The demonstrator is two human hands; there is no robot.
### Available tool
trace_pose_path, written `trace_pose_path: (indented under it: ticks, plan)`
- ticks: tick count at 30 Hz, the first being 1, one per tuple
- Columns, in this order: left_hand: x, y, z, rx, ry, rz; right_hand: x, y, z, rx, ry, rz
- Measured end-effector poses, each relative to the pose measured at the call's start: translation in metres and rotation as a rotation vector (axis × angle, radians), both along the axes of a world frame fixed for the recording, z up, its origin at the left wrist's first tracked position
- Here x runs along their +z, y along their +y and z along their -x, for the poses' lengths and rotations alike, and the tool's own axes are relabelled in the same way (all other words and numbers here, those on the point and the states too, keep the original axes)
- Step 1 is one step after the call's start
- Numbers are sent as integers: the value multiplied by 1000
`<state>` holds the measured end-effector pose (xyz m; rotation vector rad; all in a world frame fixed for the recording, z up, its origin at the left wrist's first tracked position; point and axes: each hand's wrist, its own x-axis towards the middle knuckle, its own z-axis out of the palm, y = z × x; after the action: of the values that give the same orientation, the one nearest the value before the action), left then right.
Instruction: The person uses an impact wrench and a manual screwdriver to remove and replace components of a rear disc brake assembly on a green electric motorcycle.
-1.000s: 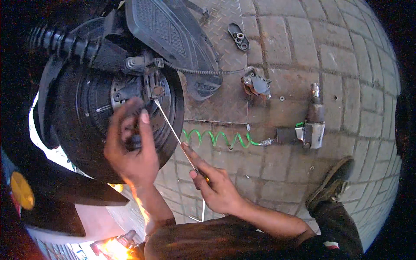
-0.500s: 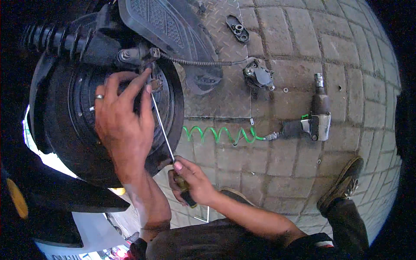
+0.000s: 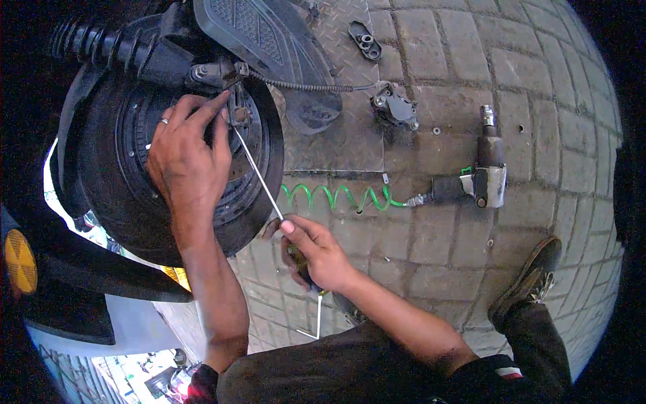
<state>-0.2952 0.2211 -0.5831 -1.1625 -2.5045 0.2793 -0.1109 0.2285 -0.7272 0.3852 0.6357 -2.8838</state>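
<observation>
My right hand (image 3: 320, 259) is wrapped round the handle of a screwdriver (image 3: 261, 176), thumb along the base of its long metal shaft. The shaft slants up and left to a small rusty bracket (image 3: 242, 116) by the wheel hub. My left hand (image 3: 190, 151), with a ring on one finger, lies over the wheel (image 3: 111, 175). Its thumb and forefinger come together beside the screwdriver's tip; what they hold, if anything, is hidden. A ribbed black hose (image 3: 303, 85) runs from above the bracket to a loose brake caliper (image 3: 396, 109) on the floor.
A black footboard (image 3: 249, 37) and a coil-spring shock absorber (image 3: 94, 50) stand above the wheel. An air impact wrench (image 3: 490, 172) with a green coiled hose (image 3: 336, 196) lies at the right. A black metal bracket (image 3: 365, 42) rests on the checkered plate (image 3: 350, 148). My shoe (image 3: 528, 283) is on the paving.
The screwdriver leans further over, its handle end shifted right and slightly up with my right hand. My left hand stays by the bracket. The whole view has shifted a little.
</observation>
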Motion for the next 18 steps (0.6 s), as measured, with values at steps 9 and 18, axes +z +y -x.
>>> trace_pose_path:
  ticks: [9, 18]
  plan:
    - [-2, -3, 3, -14, 22, -6, 7, 21, -4, 55, -61, -209]
    - [-3, 2, 1, -35, 37, -27, 0, 20, -1, 93, -86, -174]
